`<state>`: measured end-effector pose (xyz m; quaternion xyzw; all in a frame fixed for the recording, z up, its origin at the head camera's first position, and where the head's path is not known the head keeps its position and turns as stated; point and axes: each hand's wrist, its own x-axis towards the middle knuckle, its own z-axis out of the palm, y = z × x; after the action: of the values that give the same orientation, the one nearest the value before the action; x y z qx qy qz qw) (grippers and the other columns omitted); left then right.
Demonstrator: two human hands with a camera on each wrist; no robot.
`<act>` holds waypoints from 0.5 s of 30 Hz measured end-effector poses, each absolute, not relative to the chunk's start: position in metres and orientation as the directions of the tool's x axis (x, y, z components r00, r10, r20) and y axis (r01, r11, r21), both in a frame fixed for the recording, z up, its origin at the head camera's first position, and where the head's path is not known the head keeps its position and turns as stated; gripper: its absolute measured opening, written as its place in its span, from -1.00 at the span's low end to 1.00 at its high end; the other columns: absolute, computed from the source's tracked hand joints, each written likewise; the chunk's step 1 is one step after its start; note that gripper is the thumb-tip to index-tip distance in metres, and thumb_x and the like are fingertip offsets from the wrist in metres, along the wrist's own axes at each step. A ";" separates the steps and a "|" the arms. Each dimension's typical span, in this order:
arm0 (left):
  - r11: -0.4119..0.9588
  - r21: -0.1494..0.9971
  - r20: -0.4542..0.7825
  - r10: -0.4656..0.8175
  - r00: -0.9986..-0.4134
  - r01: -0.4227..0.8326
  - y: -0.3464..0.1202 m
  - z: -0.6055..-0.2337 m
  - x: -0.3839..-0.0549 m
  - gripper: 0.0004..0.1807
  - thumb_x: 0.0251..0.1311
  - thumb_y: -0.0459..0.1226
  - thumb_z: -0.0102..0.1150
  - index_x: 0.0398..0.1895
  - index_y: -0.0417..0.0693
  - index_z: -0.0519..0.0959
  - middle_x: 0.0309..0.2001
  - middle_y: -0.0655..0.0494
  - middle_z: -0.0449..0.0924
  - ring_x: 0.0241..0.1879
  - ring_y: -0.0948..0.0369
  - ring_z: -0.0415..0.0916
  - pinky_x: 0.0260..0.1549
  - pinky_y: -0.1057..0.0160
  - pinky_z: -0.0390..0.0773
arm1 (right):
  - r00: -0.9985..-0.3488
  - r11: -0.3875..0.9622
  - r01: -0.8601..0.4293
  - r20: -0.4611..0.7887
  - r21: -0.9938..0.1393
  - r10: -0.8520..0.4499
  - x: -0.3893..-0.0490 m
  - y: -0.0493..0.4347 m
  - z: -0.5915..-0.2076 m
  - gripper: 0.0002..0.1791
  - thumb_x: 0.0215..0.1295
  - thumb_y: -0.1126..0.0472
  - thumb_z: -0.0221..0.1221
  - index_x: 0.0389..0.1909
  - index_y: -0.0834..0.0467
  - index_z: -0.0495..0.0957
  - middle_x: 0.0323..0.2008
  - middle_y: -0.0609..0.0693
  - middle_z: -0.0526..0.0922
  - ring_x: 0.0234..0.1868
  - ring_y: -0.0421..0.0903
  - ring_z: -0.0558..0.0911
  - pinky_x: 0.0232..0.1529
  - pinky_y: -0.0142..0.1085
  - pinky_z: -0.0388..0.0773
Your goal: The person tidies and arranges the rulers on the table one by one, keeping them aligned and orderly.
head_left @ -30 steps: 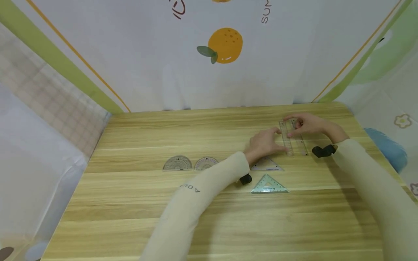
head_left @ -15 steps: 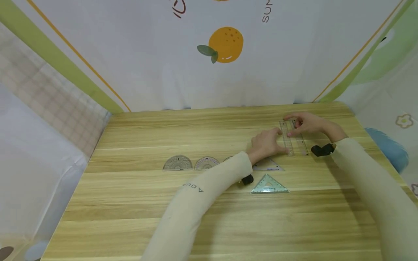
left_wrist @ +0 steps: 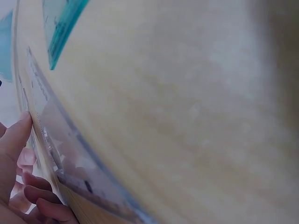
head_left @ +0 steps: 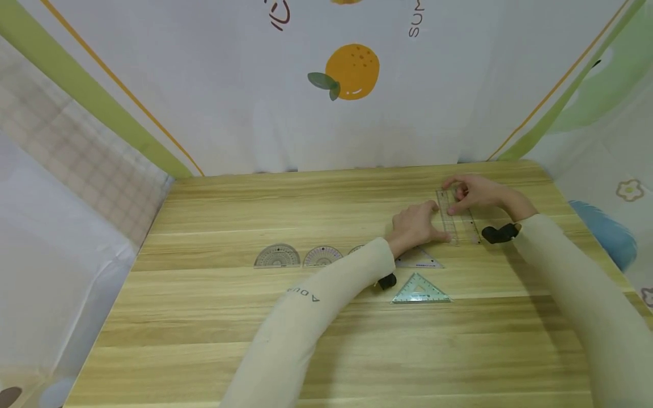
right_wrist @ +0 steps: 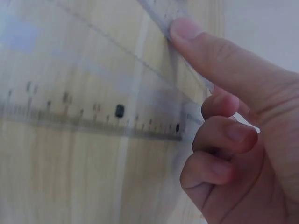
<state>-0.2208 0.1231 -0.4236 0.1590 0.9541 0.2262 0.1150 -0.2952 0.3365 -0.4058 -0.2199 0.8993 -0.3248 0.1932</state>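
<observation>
Two clear straight rulers lie side by side at the table's back right. My left hand reaches the left ruler with thumb and index finger spread, the thumb at its near end and the index finger by its left edge. From the other side my right hand holds this ruler's far end, index finger at the top and thumb on the right edge. Its other fingers curl above the second ruler. A clear set square lies close below my left hand, partly covered by it.
A green set square lies nearer the front. To the left, two clear protractors sit in a row, with a third mostly hidden by my left sleeve. A printed curtain hangs behind the table.
Both hands stay almost in place at the left ruler. The right wrist has shifted slightly left, and the left hand slightly right since the first frame.
</observation>
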 end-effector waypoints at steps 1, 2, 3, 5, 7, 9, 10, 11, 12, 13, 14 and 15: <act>0.847 0.468 -0.145 0.354 -0.924 0.251 0.123 -0.424 -0.221 -0.16 -0.07 0.30 0.49 0.31 0.28 0.49 0.03 0.24 0.66 -0.34 0.29 0.49 -0.43 0.25 0.44 | -0.834 0.690 -0.254 -0.207 -0.678 -0.511 -0.296 0.336 -0.406 -0.31 0.18 0.39 0.45 0.27 0.44 0.35 -0.45 0.09 0.42 -0.46 -0.06 0.37 -0.40 -0.30 0.34; 0.848 0.468 -0.143 0.352 -0.925 0.250 0.123 -0.424 -0.221 -0.16 -0.07 0.29 0.49 0.31 0.27 0.49 0.03 0.24 0.66 -0.34 0.29 0.49 -0.44 0.25 0.44 | -0.841 0.686 -0.236 -0.210 -0.688 -0.499 -0.296 0.335 -0.406 -0.31 0.19 0.40 0.44 0.27 0.44 0.34 -0.44 0.10 0.41 -0.44 -0.05 0.36 -0.39 -0.30 0.33; 0.848 0.468 -0.142 0.350 -0.926 0.249 0.123 -0.424 -0.221 -0.16 -0.07 0.29 0.50 0.30 0.27 0.50 0.02 0.23 0.66 -0.35 0.29 0.49 -0.44 0.26 0.44 | -0.847 0.685 -0.222 -0.211 -0.694 -0.488 -0.296 0.335 -0.405 -0.32 0.19 0.40 0.44 0.26 0.44 0.33 -0.41 0.10 0.41 -0.41 -0.03 0.36 -0.38 -0.29 0.33; 0.848 0.469 -0.141 0.346 -0.927 0.246 0.123 -0.424 -0.221 -0.17 -0.08 0.28 0.51 0.29 0.26 0.50 0.01 0.23 0.66 -0.36 0.29 0.49 -0.45 0.26 0.43 | -0.859 0.686 -0.206 -0.206 -0.698 -0.468 -0.295 0.334 -0.404 -0.35 0.21 0.41 0.42 0.25 0.44 0.34 -0.37 0.12 0.41 -0.36 -0.01 0.37 -0.35 -0.30 0.35; 0.849 0.469 -0.144 0.345 -0.928 0.243 0.123 -0.424 -0.221 -0.17 -0.08 0.28 0.50 0.29 0.26 0.50 0.01 0.23 0.66 -0.36 0.29 0.48 -0.46 0.27 0.43 | -0.869 0.681 -0.192 -0.201 -0.707 -0.453 -0.295 0.334 -0.403 -0.38 0.24 0.40 0.40 0.25 0.45 0.34 -0.33 0.14 0.42 -0.33 0.00 0.38 -0.33 -0.30 0.37; 0.849 0.471 -0.151 0.344 -0.927 0.238 0.123 -0.423 -0.220 -0.17 -0.07 0.29 0.50 0.30 0.27 0.50 0.02 0.24 0.66 -0.34 0.29 0.49 -0.44 0.27 0.43 | -0.875 0.669 -0.187 -0.188 -0.720 -0.446 -0.295 0.334 -0.402 -0.42 0.28 0.41 0.37 0.24 0.46 0.35 -0.32 0.14 0.42 -0.32 -0.02 0.39 -0.33 -0.30 0.39; 0.849 0.473 -0.152 0.344 -0.927 0.237 0.123 -0.422 -0.220 -0.17 -0.07 0.28 0.50 0.30 0.27 0.50 0.04 0.25 0.65 -0.32 0.29 0.50 -0.43 0.27 0.43 | -0.878 0.662 -0.187 -0.179 -0.726 -0.444 -0.295 0.335 -0.401 -0.44 0.30 0.41 0.35 0.24 0.47 0.36 -0.31 0.14 0.42 -0.31 -0.03 0.39 -0.33 -0.30 0.40; 0.848 0.476 -0.155 0.344 -0.926 0.235 0.123 -0.421 -0.220 -0.17 -0.07 0.28 0.50 0.30 0.27 0.50 0.05 0.26 0.65 -0.30 0.29 0.50 -0.41 0.26 0.44 | -0.882 0.654 -0.187 -0.168 -0.733 -0.440 -0.295 0.335 -0.400 -0.48 0.33 0.41 0.32 0.23 0.48 0.37 -0.31 0.13 0.42 -0.32 -0.04 0.39 -0.33 -0.32 0.41; 0.845 0.481 -0.157 0.345 -0.925 0.233 0.123 -0.421 -0.220 -0.18 -0.06 0.27 0.50 0.30 0.27 0.50 0.06 0.26 0.64 -0.27 0.29 0.51 -0.38 0.26 0.44 | -0.886 0.643 -0.183 -0.158 -0.743 -0.435 -0.295 0.335 -0.399 -0.51 0.35 0.42 0.29 0.21 0.48 0.38 -0.31 0.12 0.41 -0.33 -0.06 0.38 -0.35 -0.32 0.40; 0.844 0.485 -0.159 0.344 -0.925 0.230 0.123 -0.420 -0.220 -0.19 -0.06 0.27 0.51 0.29 0.27 0.51 0.07 0.26 0.64 -0.26 0.28 0.52 -0.36 0.25 0.44 | -0.890 0.634 -0.182 -0.149 -0.751 -0.431 -0.295 0.336 -0.397 -0.55 0.38 0.42 0.26 0.20 0.49 0.39 -0.31 0.12 0.43 -0.34 -0.07 0.39 -0.36 -0.32 0.40; 0.840 0.493 -0.162 0.343 -0.925 0.225 0.123 -0.420 -0.220 -0.20 -0.06 0.25 0.52 0.28 0.27 0.53 0.08 0.28 0.63 -0.24 0.29 0.52 -0.35 0.25 0.44 | -0.893 0.626 -0.182 -0.139 -0.758 -0.428 -0.296 0.336 -0.396 -0.58 0.40 0.42 0.24 0.18 0.49 0.41 -0.32 0.11 0.45 -0.36 -0.09 0.39 -0.38 -0.34 0.39; 0.836 0.502 -0.164 0.345 -0.924 0.223 0.123 -0.419 -0.219 -0.23 -0.06 0.24 0.53 0.25 0.27 0.55 0.08 0.28 0.63 -0.23 0.28 0.52 -0.33 0.24 0.44 | -0.897 0.619 -0.178 -0.133 -0.765 -0.422 -0.296 0.336 -0.395 -0.61 0.42 0.41 0.22 0.17 0.50 0.42 -0.32 0.11 0.46 -0.38 -0.11 0.39 -0.40 -0.35 0.39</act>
<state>-0.2195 0.1232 -0.4193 0.1493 0.9498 0.2448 0.1249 -0.2962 0.3358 -0.3954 -0.1693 0.8868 -0.4023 0.1517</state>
